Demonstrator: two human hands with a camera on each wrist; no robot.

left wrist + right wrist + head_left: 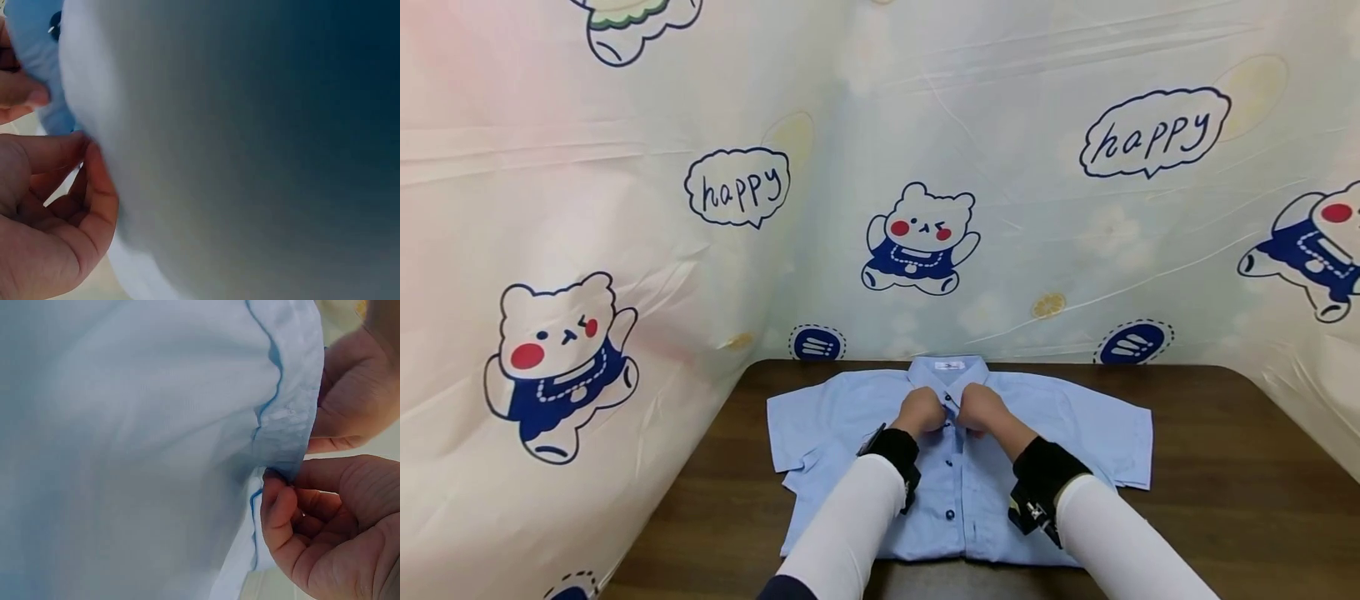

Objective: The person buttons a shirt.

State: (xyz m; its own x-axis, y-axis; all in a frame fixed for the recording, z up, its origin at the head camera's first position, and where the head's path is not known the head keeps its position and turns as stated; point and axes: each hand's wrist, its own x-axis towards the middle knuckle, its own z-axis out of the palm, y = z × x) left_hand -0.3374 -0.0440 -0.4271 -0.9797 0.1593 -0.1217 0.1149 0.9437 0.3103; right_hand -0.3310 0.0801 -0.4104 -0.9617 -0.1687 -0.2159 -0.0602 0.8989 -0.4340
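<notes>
A: Where is the shirt [853,429]?

B: Spread front up — collar [922,375] near the far edge of the surface [1217,433], short sleeves [793,429] out to either side.

A: Grip?

B: Close together, just below the collar. My left hand [921,412] and right hand [983,410] each pinch cloth at the front opening.

A: Progress?

B: Laying-out looks done. I judge the button work under way — whether the lower buttons [950,515] are fastened, I can't tell.

A: Behind?

B: Hanging printed cloth [1037,225].
</notes>
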